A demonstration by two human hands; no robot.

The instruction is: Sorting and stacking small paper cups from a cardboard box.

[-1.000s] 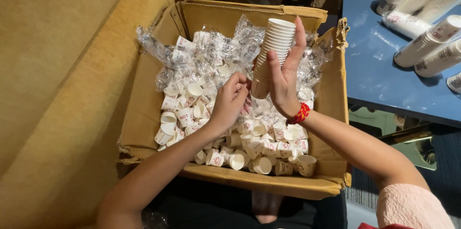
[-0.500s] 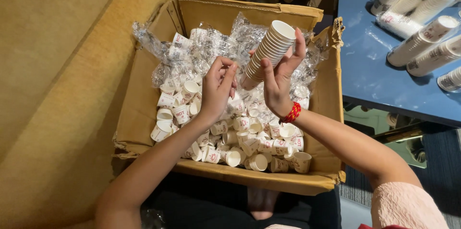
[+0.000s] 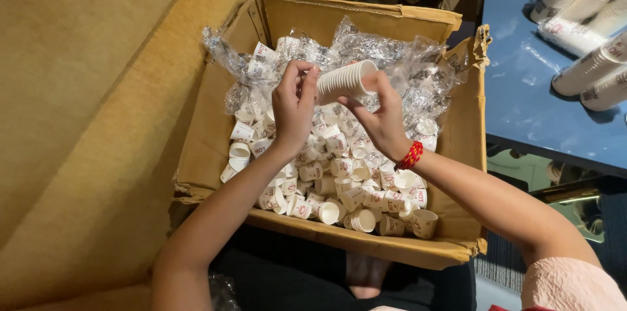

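brown, creased cardboard box [image 3: 457, 141]. inside, small white paper cups [image 3: 339, 184] with red print. a white, ribbed stack of cups [image 3: 346, 80]. clear, shiny plastic wrap [image 3: 405, 69], glinting silver. red and yellow wristband [image 3: 411, 155]. blue table [image 3: 522, 82] with white cup stacks [image 3: 591, 66], red-marked. mustard yellow surface [image 3: 85, 102] at left. pale pink sleeve [image 3: 568, 285].

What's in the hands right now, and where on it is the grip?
The right hand grips a nested stack of paper cups, lying sideways, near its rim end. The left hand pinches its opposite end.
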